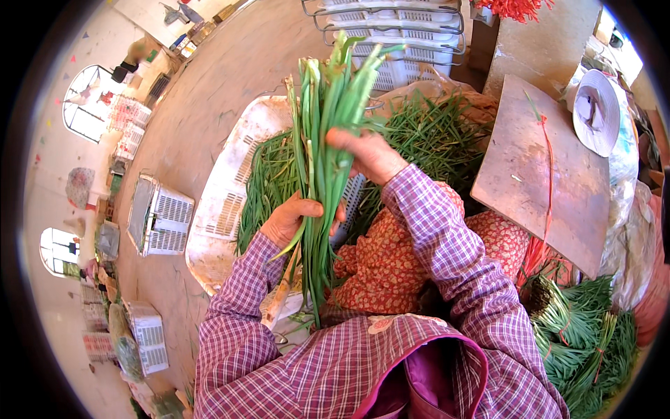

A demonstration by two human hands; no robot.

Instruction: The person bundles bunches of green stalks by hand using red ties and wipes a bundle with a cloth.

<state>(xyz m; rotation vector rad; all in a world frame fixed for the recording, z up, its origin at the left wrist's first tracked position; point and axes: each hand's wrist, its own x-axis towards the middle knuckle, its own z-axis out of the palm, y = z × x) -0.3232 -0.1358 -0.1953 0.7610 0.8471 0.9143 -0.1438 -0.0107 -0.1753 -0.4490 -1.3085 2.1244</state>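
Note:
A tall bunch of garlic chives [322, 146], long flat green leaves with paler stalks, stands upright in front of me. My left hand [289, 220] is closed around its lower middle, thumb across the front. Higher up, my right hand [375, 155] is closed on the bunch's right side; its thumb is slightly blurred and some fingers are hidden behind the leaves. Loose leaves trail down below my left hand. Behind the bunch, more chives [269, 185] fill a white plastic crate [227, 185], and another heap [436, 136] lies to its right.
A tilted board [537, 174] at the right carries a red tie strand [549, 167] and a white hat [595, 113]. Tied chive bundles [579, 335] lie below it. Stacked white crates [398, 35] stand at the back; another crate [164, 213] sits on the floor to the left.

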